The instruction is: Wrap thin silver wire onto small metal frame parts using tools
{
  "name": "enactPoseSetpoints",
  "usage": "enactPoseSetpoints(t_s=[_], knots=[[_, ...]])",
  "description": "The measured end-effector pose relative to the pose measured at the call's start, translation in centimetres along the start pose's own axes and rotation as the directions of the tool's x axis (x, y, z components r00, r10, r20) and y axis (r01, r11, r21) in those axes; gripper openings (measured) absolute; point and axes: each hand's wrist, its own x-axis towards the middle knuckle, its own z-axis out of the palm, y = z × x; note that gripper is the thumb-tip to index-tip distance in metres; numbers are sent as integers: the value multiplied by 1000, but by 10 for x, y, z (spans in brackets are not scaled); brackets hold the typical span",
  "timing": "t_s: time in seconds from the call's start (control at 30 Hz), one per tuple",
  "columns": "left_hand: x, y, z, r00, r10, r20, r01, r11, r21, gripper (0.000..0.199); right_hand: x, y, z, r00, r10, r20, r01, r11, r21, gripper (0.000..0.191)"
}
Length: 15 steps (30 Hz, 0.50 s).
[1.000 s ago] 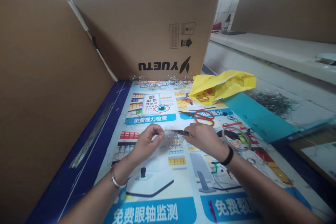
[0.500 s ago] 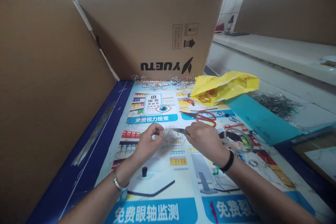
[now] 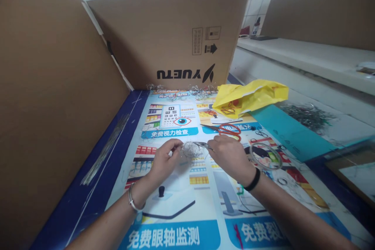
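Over the middle of the printed poster (image 3: 172, 238), my left hand (image 3: 166, 159) pinches the left edge of a loose, tangled ball of thin silvery wire (image 3: 191, 150). My right hand (image 3: 230, 157) is closed around a pair of pliers (image 3: 204, 145), whose handles are mostly hidden in the palm. The jaws point left and reach the top right of the wire ball; whether they grip a strand is too small to tell. Just beyond the right hand lie scissors (image 3: 229, 129) with red-orange handles, and a clear ring-shaped coil (image 3: 266, 156) rests to its right.
A yellow bag (image 3: 254, 95) lies at the back right beside a teal board (image 3: 293, 134). Straight wires (image 3: 105, 148) lie along the left, with a heap of wire pieces (image 3: 310, 117) far right. Cardboard panels (image 3: 170, 35) stand behind and at left.
The pliers' jaws have turned slightly and now sit against the wire ball's upper right. My left hand's fingers have closed in a little. The surroundings stay the same.
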Motion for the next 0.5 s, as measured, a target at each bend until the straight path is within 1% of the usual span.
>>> enactPoseSetpoints(t_s=[0.1,0.3,0.5], knots=[[0,-1,1,1000,9,10,-9,1000,30,15,0,-1,0,1000,-2,7,2,1000,-10,14],[3,-7,4,998,-48,39,44,994,103,18,-1,-2,1,1000,-18,-7,17,1000,-25,14],[3,-12,3,1000,-30,8,28,992,121,17,-2,-1,2,1000,-11,-16,10,1000,-29,15]])
